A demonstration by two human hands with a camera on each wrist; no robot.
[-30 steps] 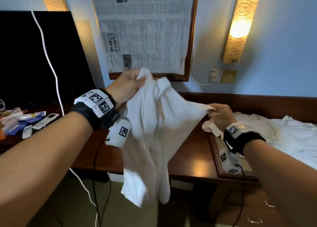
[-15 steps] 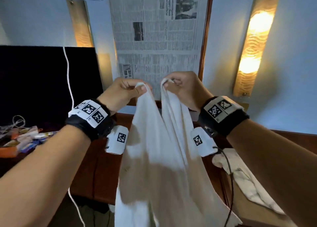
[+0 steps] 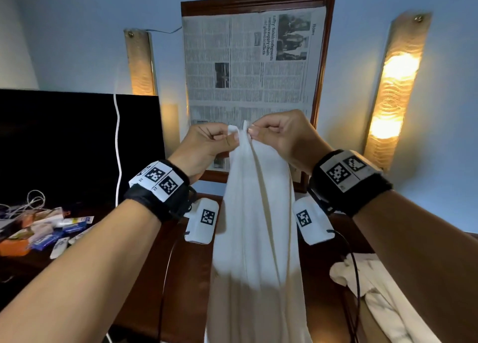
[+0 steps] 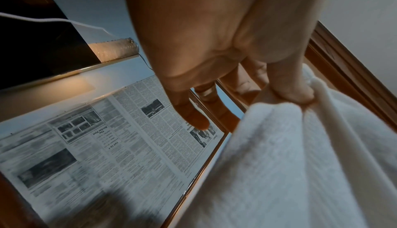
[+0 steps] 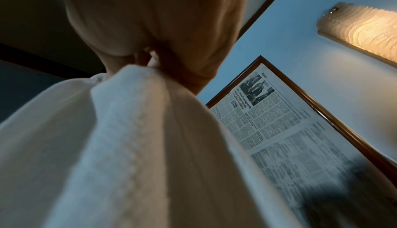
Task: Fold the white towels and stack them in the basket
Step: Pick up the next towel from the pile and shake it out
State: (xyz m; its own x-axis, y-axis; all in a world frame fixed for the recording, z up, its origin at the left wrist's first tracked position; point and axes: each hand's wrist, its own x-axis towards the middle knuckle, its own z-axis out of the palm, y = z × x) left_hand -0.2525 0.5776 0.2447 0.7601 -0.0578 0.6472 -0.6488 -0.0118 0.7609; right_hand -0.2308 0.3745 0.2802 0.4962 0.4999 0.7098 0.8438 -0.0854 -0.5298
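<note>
Towel (image 3: 254, 239) hangs in long folds from both raised hands, held up in front of a framed newspaper (image 3: 248, 60) on the blue wall, its lower part dropping past the bottom edge of the head view. At far left, a dark screen (image 3: 64, 146) stands behind a clutter of small packets and cables (image 3: 44, 231) on the dark wooden tabletop (image 3: 186, 278), with a white cord (image 3: 117, 140) running down across the screen. An unlit wall lamp (image 3: 141, 63) is mounted just left of the frame. The left hand (image 3: 207, 148) pinches one top corner of the towel between thumb and curled fingers (image 4: 292, 87); the left wrist view shows the thumb pressed into the bunched cloth. Just beside it, nearly touching, the right hand (image 3: 282, 138) pinches the other top corner, its fingers (image 5: 150, 28) curled tight around the cloth. Both wrists wear black bands with printed markers. Right of the frame a lit wall lamp (image 3: 395, 91) glows amber. At lower right, more white towels (image 3: 375, 285) lie crumpled on the tabletop, partly hidden by the right forearm.
</note>
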